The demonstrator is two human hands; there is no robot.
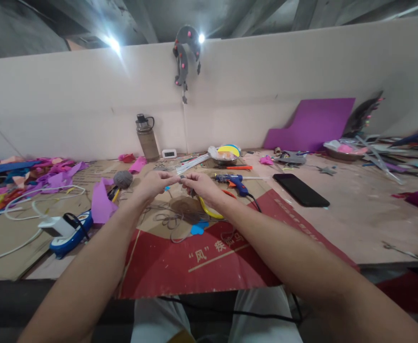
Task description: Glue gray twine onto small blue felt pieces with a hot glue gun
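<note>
Both my hands meet above the middle of the table. My left hand (156, 183) is closed in a pinch, and my right hand (200, 185) is closed too; between their fingertips runs a small thin piece, perhaps wire (180, 177), too small to name for sure. Below them lie bent wire loops (171, 220), a yellow ring (209, 210) and a blue cut-out (199, 228) on a red printed cardboard sheet (209, 259). A blue glue gun (234, 181) lies just right of my right hand.
A black phone (301, 189) lies to the right, a grey yarn ball (123, 179) and purple felt scraps (101, 202) to the left. A power strip with white cable (68, 231) sits front left. A bottle (146, 138), purple sheet (312, 124) and trays stand along the back wall.
</note>
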